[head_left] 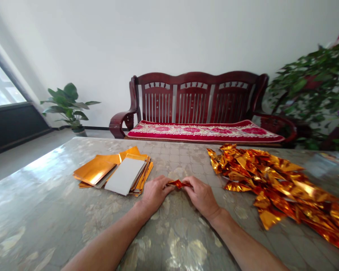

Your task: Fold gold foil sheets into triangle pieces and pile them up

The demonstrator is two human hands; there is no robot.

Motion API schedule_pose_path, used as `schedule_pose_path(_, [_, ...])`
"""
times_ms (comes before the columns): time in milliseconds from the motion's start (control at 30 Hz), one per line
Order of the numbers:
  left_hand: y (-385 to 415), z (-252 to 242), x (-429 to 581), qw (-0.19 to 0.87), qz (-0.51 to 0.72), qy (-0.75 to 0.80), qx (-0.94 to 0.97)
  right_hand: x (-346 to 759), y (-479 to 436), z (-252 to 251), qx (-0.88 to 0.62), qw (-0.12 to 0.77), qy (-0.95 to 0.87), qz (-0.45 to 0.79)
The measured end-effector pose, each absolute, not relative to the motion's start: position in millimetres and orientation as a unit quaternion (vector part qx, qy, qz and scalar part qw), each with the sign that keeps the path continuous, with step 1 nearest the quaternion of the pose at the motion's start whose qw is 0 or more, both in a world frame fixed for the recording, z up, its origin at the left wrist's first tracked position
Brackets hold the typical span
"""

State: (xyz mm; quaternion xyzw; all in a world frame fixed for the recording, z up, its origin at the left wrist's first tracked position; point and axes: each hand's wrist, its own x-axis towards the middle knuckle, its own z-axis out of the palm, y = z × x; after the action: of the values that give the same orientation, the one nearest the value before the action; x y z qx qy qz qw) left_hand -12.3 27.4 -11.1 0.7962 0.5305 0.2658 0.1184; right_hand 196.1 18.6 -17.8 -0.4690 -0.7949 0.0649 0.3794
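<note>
The small folded foil piece point(177, 183) at the near middle of the table shines orange-gold with red glints. The heap of folded foil shapes point(274, 180) on the right has the same metallic gold, shading to deep orange and red in its creases. On the left, the stack of foil sheets point(96, 170) is flat orange-gold, and one sheet point(125, 175) shows a plain white back. The tabletop point(45, 210) is grey-green with pale gold floral swirls and a faint grid of squares. Far behind, the wooden bench point(197, 98) is dark red-brown, and its cushion point(203, 131) is crimson with a cream floral band. The wall point(169, 37) is white. The far-left potted plant point(67, 103) and the far-right plant point(313, 86) are green.
</note>
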Motion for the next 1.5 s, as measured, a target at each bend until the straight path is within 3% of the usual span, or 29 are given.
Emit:
schedule_pose_path(200, [35, -20, -15, 0.226, 0.372, 0.476, 0.764, 197, 23, -21, -0.513, 0.402, -0.751, 0.109])
schedule_pose_path(467, [36, -16, -18, 0.245, 0.394, 0.442, 0.768, 197, 24, -21, -0.514, 0.406, -0.75, 0.095])
schedule_pose_path(1200, [27, 0, -21, 0.048, 0.27, 0.374, 0.886, 195, 24, -17, -0.491, 0.408, -0.758, 0.136])
schedule_pose_path(1500, [34, -11, -19, 0.12, 0.306, 0.464, 0.822, 198, 21, -19, -0.46, 0.39, -0.785, 0.145])
